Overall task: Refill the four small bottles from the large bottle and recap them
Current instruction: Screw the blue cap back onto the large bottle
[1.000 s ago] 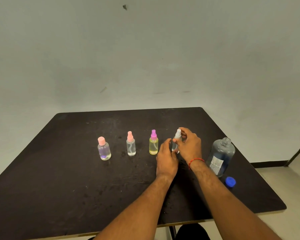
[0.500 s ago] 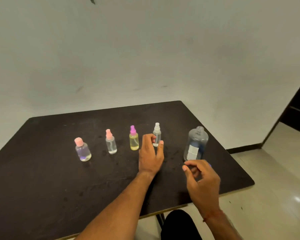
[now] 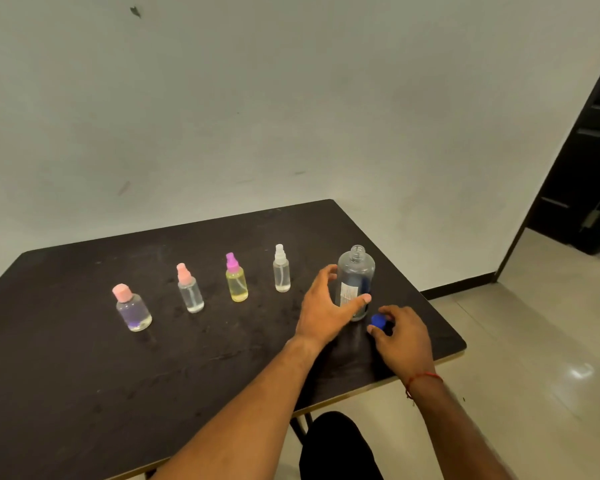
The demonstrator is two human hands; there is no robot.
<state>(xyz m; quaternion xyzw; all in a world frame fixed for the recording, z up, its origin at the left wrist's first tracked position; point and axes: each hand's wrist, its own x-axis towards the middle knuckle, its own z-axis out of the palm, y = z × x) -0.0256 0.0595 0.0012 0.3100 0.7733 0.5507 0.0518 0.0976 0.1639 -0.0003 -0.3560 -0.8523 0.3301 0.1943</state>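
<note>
As the right hand (image 3: 400,336) pinches the blue cap (image 3: 378,320) in curled fingertips near the tabletop's (image 3: 84,393) front right corner, the left hand (image 3: 326,306) reaches just beyond it to the large bottle (image 3: 355,275). Its thumb lies across the front and its fingers at the bottle's left side; whether it already grips cannot be told. The large bottle stands upright and uncapped beside the right edge, its threaded neck bare.

A second ago both hands were at the white-capped bottle (image 3: 281,271). That bottle now stands alone at the right end of a row running left across the middle of the tabletop: the yellow bottle (image 3: 236,282) with its purple sprayer, the clear bottle (image 3: 189,291) with a pink sprayer, and the round bottle (image 3: 132,308) with a flat pink cap nearest the left edge.

All four small bottles wear their tops, so the refilling looks finished. Attention has shifted to the supply bottle, probably to close it.
</note>
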